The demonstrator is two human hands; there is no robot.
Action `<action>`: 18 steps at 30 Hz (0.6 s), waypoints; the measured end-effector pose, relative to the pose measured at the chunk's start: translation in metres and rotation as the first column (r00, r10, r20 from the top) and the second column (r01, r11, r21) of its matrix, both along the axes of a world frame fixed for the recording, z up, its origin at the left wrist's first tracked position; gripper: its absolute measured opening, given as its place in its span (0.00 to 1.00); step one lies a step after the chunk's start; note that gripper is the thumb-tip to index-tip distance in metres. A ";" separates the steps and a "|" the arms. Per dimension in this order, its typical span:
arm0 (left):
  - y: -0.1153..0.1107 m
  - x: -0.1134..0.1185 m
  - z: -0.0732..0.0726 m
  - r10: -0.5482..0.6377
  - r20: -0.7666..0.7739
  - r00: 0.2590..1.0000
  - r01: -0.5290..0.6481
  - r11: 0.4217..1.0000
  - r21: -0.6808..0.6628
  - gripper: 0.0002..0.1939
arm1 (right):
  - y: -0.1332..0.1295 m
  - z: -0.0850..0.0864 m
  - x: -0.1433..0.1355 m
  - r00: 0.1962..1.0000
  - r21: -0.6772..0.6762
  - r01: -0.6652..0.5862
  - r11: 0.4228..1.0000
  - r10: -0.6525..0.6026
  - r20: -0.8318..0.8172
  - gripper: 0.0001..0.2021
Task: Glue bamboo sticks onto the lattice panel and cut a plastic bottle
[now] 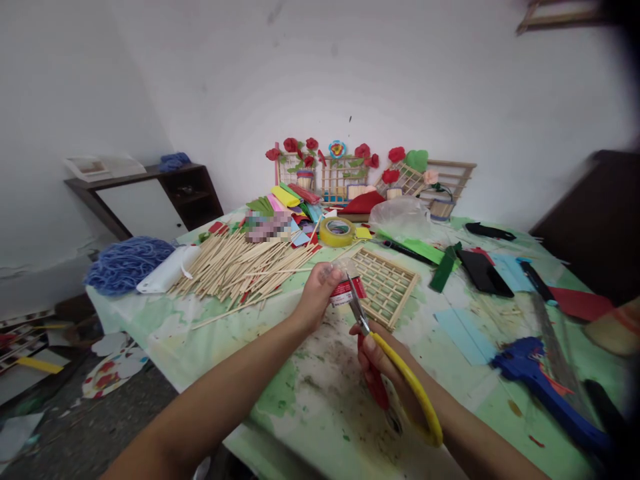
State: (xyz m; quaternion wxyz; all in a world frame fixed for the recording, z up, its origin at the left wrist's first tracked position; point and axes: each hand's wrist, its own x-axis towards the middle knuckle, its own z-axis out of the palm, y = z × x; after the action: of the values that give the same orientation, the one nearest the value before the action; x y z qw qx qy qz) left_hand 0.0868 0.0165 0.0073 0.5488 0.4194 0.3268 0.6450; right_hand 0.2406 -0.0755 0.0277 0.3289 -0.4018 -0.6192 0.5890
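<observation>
At the near left edge of the stick lattice, a red-labelled clear packet is pinched by the left hand. Scissors are gripped by the right hand, blades at the packet. Lattice judged assembled; packet cutting judged unfinished, no severed piece being seen.

Scissor blades look shiny metal; the labelled piece, clear plastic; sticks, matt wood.

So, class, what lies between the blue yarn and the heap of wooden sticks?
In the head view, a white object lies between the blue yarn and the wooden sticks; its kind is unclear.
</observation>
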 end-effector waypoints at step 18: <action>0.001 -0.003 -0.002 0.013 -0.049 0.999 -0.011 0.999 0.045 0.24 | 0.000 -0.004 -0.003 0.999 -0.009 -0.010 1.000 0.009 -0.042 0.22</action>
State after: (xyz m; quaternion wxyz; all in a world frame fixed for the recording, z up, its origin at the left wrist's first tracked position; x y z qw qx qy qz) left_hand 0.0837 0.0177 0.0055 0.5272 0.4452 0.3283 0.6451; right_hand 0.2380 -0.0758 0.0236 0.3373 -0.3879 -0.6114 0.6016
